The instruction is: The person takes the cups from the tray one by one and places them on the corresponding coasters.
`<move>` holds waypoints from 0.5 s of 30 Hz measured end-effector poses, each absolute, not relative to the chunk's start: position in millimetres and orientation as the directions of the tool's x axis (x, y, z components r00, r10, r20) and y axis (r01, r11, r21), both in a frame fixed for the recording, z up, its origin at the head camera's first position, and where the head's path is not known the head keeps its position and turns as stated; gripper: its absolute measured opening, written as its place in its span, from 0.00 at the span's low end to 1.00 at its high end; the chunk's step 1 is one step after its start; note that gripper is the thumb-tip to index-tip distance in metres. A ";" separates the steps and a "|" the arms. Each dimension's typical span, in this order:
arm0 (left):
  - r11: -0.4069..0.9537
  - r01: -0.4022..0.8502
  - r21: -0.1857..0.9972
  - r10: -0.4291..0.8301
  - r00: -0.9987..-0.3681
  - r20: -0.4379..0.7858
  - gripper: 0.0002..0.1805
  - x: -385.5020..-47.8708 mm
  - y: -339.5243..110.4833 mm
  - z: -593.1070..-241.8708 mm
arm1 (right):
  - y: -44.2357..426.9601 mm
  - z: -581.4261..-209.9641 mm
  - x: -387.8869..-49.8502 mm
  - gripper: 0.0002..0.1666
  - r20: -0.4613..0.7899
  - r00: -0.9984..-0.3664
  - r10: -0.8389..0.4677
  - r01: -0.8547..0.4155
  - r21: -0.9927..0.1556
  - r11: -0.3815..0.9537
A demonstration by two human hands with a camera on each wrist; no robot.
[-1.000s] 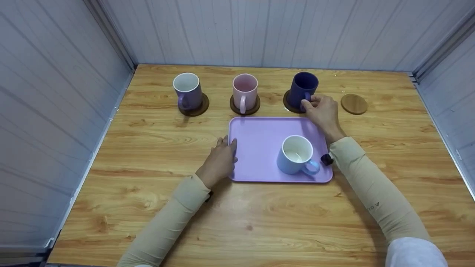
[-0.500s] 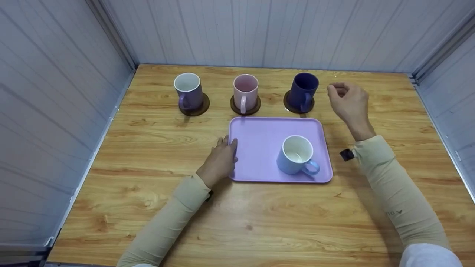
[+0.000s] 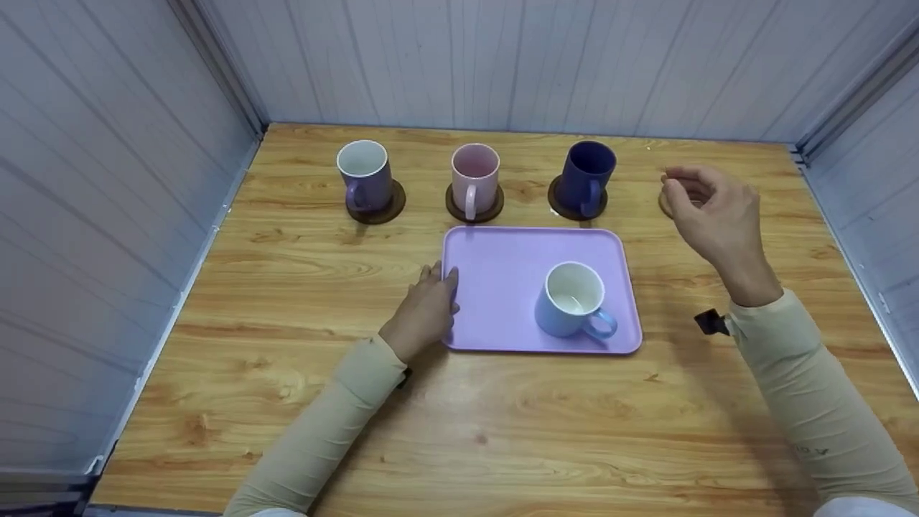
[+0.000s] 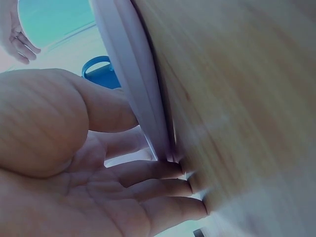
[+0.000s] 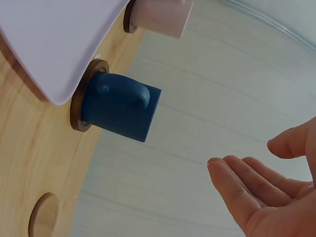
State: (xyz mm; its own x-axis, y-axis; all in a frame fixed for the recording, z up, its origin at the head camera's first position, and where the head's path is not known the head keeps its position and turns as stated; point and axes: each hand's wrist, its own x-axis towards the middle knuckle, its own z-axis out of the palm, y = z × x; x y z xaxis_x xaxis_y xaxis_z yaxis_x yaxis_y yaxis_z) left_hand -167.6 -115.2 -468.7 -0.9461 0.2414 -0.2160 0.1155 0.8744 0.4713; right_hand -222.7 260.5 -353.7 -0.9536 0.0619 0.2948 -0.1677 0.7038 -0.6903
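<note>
My left hand [image 3: 422, 316] rests at the left edge of a lilac tray [image 3: 495, 287], its thumb and a finger over the rim. In the left wrist view the other fingers [image 4: 173, 210] reach the tabletop beside the tray's rim [image 4: 136, 69]. On the tray's right half stands a light blue mug [image 3: 560, 312], white inside. My right hand [image 3: 721, 215] hovers with nothing in it, partly covering a bare round wooden coaster [image 3: 666, 204]. Left of it, a dark blue mug [image 3: 580, 183] stands upright on a coaster, its handle towards me.
A pink mug [image 3: 474, 187] and a purple mug with a white inside [image 3: 373, 190] stand on dark coasters [image 3: 393, 205] along the back. Light panel walls [image 3: 467, 64] enclose the wooden table [image 3: 502, 431] at the back and both sides.
My right hand has let go of the dark blue mug's handle and moved right, over the bare coaster. The mug stays on its coaster. My left hand keeps its place.
</note>
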 end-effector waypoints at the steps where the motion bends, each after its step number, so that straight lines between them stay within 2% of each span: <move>1: 0.874 0.114 0.472 0.240 -0.946 -0.217 0.36 -167.4 -115.2 -468.6 | 260.7 -354.5 -219.3 0.24 0.292 -0.955 0.053 -0.173 -0.691 0.702; 12: 0.877 0.114 0.468 0.233 -0.950 -0.205 0.35 -165.9 -114.2 -467.3 | 261.2 -372.1 -185.8 0.22 0.280 -0.955 -0.094 -0.260 -0.645 0.719; 15: 0.875 0.112 0.471 0.233 -0.950 -0.207 0.35 -165.6 -114.2 -466.8 | 260.7 -379.8 -177.7 0.23 0.239 -0.962 -0.130 -0.257 -0.642 0.723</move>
